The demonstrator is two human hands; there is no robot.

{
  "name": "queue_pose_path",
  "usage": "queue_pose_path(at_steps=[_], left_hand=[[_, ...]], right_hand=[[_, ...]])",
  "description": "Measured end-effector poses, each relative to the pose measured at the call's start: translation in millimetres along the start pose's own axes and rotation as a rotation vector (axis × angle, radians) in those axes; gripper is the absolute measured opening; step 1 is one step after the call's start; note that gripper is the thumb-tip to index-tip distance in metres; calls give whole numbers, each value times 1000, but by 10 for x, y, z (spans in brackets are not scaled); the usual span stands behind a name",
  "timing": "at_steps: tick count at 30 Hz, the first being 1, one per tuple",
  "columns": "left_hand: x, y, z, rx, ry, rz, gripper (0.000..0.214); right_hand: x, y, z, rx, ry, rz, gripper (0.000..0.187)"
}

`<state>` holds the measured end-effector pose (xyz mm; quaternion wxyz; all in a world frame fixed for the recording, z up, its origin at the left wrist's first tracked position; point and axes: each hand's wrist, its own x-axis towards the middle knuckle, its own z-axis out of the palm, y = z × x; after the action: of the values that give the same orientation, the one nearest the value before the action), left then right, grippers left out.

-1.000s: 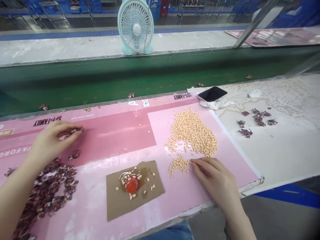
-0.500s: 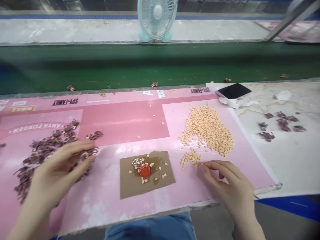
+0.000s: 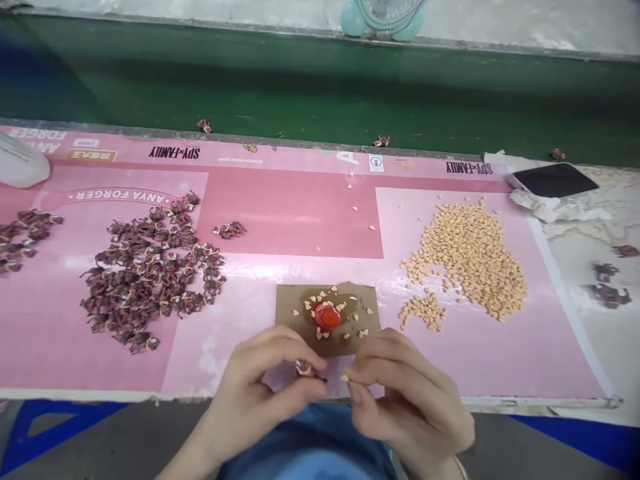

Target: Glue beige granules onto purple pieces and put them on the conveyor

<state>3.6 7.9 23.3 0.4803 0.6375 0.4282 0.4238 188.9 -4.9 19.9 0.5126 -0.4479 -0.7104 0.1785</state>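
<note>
My left hand (image 3: 260,393) pinches a small dark maroon piece (image 3: 305,369) between thumb and fingers at the near table edge. My right hand (image 3: 405,393) faces it and pinches a tiny beige heart-shaped bit (image 3: 344,378). The two hands are almost touching, just in front of a brown card square (image 3: 293,308) that carries a red cap (image 3: 327,315) in a wet glue patch and a few beige bits. A heap of maroon pieces (image 3: 155,267) lies to the left, a heap of beige bits (image 3: 467,257) to the right.
All of this lies on a pink printed sheet (image 3: 280,220). Behind it runs a green conveyor belt (image 3: 300,87) with a mint fan (image 3: 385,17) beyond. A black phone (image 3: 553,180) rests at the far right, a white object (image 3: 20,163) at the far left.
Both hands left the heaps and came together at the near edge, each now pinching a piece. The view has tilted down and to the left.
</note>
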Motion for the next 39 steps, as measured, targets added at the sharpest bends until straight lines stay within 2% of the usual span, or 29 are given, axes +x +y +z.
queue_pose_path(at_steps=[5, 12, 16, 20, 23, 27, 31, 34, 37, 39], left_hand=[[-111, -47, 129, 55, 65, 8, 17], [-99, -30, 111, 223, 92, 183, 16], [-78, -46, 101, 204, 92, 193, 12], [-123, -113, 34, 108, 115, 110, 13], [-185, -166, -49, -55, 131, -21, 17], [-275, -185, -134, -278, 122, -181, 25], [-315, -160, -156, -288, 136, -297, 35], [-288, -151, -130, -315, 196, -341, 30], [-242, -140, -64, -363, 254, -356, 13], [-217, -113, -5, -415, 294, -413, 8]], right_hand=[[-23, -62, 91, -31, -61, -2, 19], [-83, -85, 134, 18, -26, 103, 17], [-74, -68, 122, -13, -29, 83, 17], [-56, 73, 42, -146, -45, 48, 19], [-54, 208, -15, -312, -88, -12, 18], [-56, 288, -32, -415, -153, -45, 15], [-46, 274, -25, -454, -177, -52, 16], [-34, 263, -35, -463, -184, -60, 15], [-26, 252, -61, -488, -210, -75, 14], [-19, 220, -79, -491, -222, -88, 14]])
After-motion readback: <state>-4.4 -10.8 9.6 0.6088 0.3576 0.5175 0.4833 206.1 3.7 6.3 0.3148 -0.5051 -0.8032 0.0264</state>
